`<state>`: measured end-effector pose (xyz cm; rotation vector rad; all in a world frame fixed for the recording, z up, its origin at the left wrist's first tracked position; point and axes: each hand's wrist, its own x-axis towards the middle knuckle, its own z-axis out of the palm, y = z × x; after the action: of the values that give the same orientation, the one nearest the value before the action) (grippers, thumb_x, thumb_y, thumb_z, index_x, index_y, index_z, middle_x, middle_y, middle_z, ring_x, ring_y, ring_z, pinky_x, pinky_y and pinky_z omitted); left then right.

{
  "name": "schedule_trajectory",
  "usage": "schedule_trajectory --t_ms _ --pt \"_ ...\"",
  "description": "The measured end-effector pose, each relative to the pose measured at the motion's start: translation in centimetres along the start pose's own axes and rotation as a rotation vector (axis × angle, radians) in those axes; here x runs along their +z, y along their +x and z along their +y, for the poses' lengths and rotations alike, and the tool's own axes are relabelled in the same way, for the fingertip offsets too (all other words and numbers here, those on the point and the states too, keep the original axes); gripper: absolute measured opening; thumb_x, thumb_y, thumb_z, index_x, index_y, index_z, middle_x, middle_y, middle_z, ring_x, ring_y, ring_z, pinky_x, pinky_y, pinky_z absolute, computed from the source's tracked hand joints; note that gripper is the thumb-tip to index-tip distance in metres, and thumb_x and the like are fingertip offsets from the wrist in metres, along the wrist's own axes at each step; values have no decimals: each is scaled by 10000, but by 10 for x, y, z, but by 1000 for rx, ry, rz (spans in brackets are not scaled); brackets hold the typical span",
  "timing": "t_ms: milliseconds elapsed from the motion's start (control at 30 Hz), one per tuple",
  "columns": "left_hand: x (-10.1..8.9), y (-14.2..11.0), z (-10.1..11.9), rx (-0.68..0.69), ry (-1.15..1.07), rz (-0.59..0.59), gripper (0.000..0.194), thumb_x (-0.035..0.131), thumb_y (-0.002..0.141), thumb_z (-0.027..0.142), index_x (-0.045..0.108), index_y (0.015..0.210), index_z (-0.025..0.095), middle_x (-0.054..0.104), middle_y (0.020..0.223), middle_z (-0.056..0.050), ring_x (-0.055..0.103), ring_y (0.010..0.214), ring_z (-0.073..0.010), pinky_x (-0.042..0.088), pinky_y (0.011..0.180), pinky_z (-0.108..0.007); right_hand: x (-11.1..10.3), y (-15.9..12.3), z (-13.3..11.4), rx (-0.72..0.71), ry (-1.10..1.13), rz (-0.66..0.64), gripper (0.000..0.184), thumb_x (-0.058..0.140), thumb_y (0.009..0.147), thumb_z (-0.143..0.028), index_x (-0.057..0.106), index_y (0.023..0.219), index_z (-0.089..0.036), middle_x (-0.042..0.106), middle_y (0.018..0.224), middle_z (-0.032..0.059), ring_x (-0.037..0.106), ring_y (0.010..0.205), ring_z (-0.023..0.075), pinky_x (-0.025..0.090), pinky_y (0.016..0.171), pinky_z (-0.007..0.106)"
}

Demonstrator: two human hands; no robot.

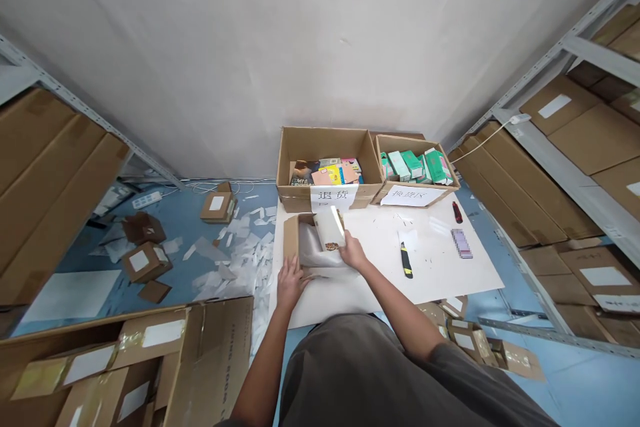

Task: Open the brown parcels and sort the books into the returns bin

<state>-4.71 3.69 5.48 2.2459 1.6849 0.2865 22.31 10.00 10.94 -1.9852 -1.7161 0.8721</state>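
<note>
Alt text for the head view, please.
The right hand holds a white item over an open cardboard box, its near side touched by the left hand. Behind stand two labelled cartons; a yellow-black cutter lies right.

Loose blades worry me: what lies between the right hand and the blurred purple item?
In the head view, a black and yellow cutter and a white slip lie there.

Signs (333, 199) read "退货" on left box (295, 198), "换货区" on right box (447, 191); big carton (213, 353): "ROOM"
</note>
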Motion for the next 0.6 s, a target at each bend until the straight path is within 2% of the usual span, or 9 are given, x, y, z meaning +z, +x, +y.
schedule_trajectory --t_ms 100,167,233,300,367,467,533,600 --pt "-8 -3 -21 -21 14 -7 132 740 867 340 727 794 230 355 1680 -38 195 1584 -386 381 1191 -525 -40 -4 27 -16 365 65 447 665 779 -233 576 1216 -224 734 1089 54 690 997 259 537 872 357" --pt "-13 -6 -32 -39 32 -34 136 749 857 358 729 798 237 361 1676 -35 172 1592 -375 376 1198 -525 -65 -11 53 6 640 61 484 699 741 -273 599 1211 -215 739 1156 69 700 1044 280 559 888 392" --pt "-17 -8 -37 -62 58 -46 128 769 838 355 732 795 240 387 1664 -35 173 1591 -377 368 1201 -539 -83 -20 84 64 860 1 561 758 697 -291 611 1232 -204 740 1209 107 709 1079 313 571 895 429" --pt "-20 -9 -36 -77 83 -25 119 789 821 336 735 789 235 401 1657 -41 187 1586 -390 346 1209 -564 -92 -27 116 135 986 -85 639 821 651 -301 615 1247 -199 741 1227 136 713 1100 338 572 906 456" --pt "-22 -11 -30 -100 114 13 111 795 819 320 738 787 231 395 1661 -42 190 1583 -400 309 1219 -595 -90 -28 148 201 1035 -147 689 861 612 -325 618 1243 -194 744 1225 149 713 1108 347 570 911 465" --pt "-29 -17 -17 -188 187 30 104 781 836 330 758 816 231 381 1669 -40 173 1585 -399 272 1230 -606 -71 -19 192 286 991 -205 726 861 603 -367 608 1258 -181 737 1238 155 710 1104 345 573 898 461" --pt "-36 -22 -6 -250 243 11 129 749 856 333 784 942 243 374 1673 -50 155 1589 -396 259 1233 -604 -55 -10 216 335 815 -218 695 831 644 -373 608 1271 -172 737 1231 145 705 1090 331 570 893 447" --pt "-45 -29 8 -262 276 -4 316 685 884 308 750 1189 264 366 1677 -63 136 1591 -394 225 1237 -627 -41 -2 235 372 523 -155 635 797 695 -359 619 1273 -166 737 1203 132 686 1089 322 555 911 440"
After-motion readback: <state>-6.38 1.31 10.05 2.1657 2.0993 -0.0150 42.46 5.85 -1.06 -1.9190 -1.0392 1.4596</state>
